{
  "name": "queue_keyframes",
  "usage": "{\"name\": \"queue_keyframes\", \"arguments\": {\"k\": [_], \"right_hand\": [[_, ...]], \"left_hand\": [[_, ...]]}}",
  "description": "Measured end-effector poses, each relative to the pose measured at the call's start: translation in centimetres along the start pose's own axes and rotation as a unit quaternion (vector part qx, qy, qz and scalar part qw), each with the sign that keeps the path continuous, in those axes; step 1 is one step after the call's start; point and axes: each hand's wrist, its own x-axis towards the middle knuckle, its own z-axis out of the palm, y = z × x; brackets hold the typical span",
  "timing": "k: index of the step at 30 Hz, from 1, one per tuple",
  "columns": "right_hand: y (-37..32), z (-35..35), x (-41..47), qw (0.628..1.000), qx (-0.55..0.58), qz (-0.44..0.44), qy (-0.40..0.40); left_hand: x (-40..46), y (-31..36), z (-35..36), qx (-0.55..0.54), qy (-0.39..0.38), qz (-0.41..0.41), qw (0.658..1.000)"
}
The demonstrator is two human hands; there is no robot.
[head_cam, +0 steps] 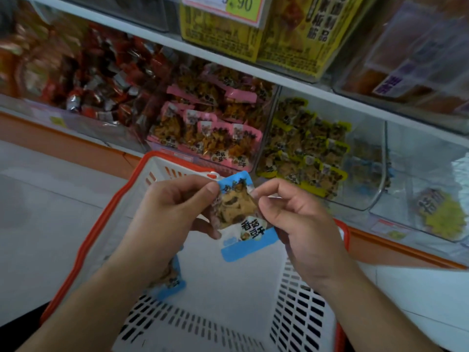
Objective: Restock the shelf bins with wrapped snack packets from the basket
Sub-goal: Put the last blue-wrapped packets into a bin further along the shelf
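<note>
A blue-edged snack packet [238, 212] hangs above the white basket with the orange rim [83, 245]. My left hand [172, 212] pinches its left edge and my right hand [299, 224] pinches its right edge. Another blue packet [172, 280] lies in the basket, partly hidden under my left forearm. Ahead stand clear shelf bins: one with pink packets [210, 128], one with yellow packets [307, 151], and one holding a few blue packets [368, 163].
A bin of red wrapped snacks [101, 80] stands at the left. The upper shelf holds yellow boxes [286, 29] and a price tag [228, 6]. An orange shelf edge [396, 245] runs below the bins. At the far right is another clear bin [436, 204].
</note>
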Motion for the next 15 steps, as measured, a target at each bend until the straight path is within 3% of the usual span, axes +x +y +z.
{"name": "queue_keyframes", "arguments": {"k": [5, 10, 15], "right_hand": [[0.3, 0.1, 0.6, 0.999, -0.032, 0.010, -0.023], [1.1, 0.1, 0.4, 0.990, -0.137, 0.013, -0.002], [-0.7, -3.2, -0.9, 0.984, -0.173, -0.024, 0.035]], "left_hand": [[0.3, 0.0, -0.2, 0.023, 0.027, -0.008, 0.999], [0.1, -0.6, 0.2, 0.149, 0.036, 0.020, 0.988], [-0.2, -0.8, 3.3, 0.077, 0.008, 0.023, 0.997]]}}
